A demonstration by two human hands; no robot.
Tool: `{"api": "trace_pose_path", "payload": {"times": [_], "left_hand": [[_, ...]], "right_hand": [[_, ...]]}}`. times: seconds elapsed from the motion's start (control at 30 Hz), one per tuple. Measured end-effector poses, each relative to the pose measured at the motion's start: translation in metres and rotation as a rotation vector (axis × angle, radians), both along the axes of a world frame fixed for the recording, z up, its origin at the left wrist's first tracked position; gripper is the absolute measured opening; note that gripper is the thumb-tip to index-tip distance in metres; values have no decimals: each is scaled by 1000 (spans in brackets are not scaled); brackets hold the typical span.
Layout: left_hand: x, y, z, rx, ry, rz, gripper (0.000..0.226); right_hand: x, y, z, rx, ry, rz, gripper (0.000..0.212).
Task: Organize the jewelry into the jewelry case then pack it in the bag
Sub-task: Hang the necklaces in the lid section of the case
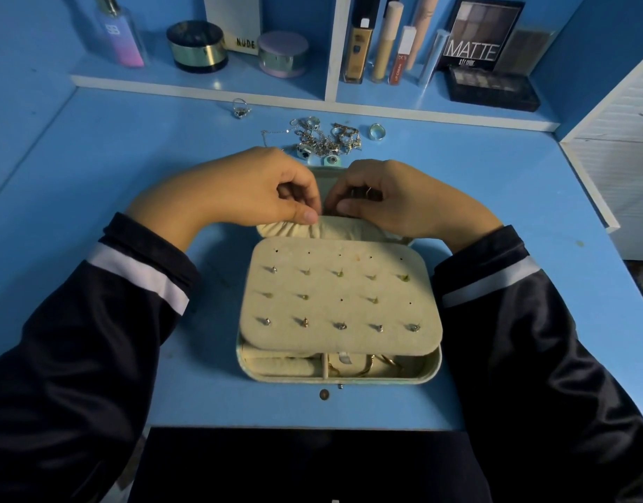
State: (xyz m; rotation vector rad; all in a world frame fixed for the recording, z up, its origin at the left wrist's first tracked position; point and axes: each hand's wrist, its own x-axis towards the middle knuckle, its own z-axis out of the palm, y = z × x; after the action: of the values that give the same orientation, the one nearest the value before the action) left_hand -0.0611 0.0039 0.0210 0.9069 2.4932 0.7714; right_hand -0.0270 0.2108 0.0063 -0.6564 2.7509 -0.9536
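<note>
— While the jewelry case [340,381] lies open on the desk [494,197], where are the hands?
— At its far pocket [323,229]: left hand [262,190] pinches the rim, right hand [396,201] curls round a small metal piece [364,192].

The mint-green case [342,382] lies open near the desk's front edge, midway along it. A cream earring panel [342,295] lies flat over its base, with studs [340,325] seated in three of its four rows and several holes bare. Under the panel's front edge show ring rolls [280,366] on the left and gold chains [367,364] on the right. The lid lies behind, and the left hand [262,186] pinches its gathered cream pocket [334,230]. The right hand [396,197] holds a small metal piece [365,192] above it. A tangled silver pile [327,139] lies behind the case. A stone ring [240,110] lies left of the pile, a band ring [377,131] right of it. A small round piece [324,394] lies by the front edge.
</note>
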Motion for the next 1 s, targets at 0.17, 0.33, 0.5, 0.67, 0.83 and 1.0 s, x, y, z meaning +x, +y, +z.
{"api": "trace_pose_path", "payload": {"times": [0.17,0.33,0.5,0.67,0.83,1.0], "left_hand": [[0,0,0,-8,-8,-7,6],[0,0,1,-4,-11,0,5],[1,1,1,-19,-9,0,6],[2,1,-1,-11,-8,12,11],[2,2,-3,-15,2,-1,11],[0,2,-5,-14,-3,-24,9]], "right_hand": [[0,2,1,-1,-20,20,14],[1,1,2,5,-24,22,13],[3,4,5,-23,-45,25,11],[6,4,8,-29,-78,10,16],[4,5,7,-23,-83,-7,9],[4,5,7,-21,-83,4,11]]}}
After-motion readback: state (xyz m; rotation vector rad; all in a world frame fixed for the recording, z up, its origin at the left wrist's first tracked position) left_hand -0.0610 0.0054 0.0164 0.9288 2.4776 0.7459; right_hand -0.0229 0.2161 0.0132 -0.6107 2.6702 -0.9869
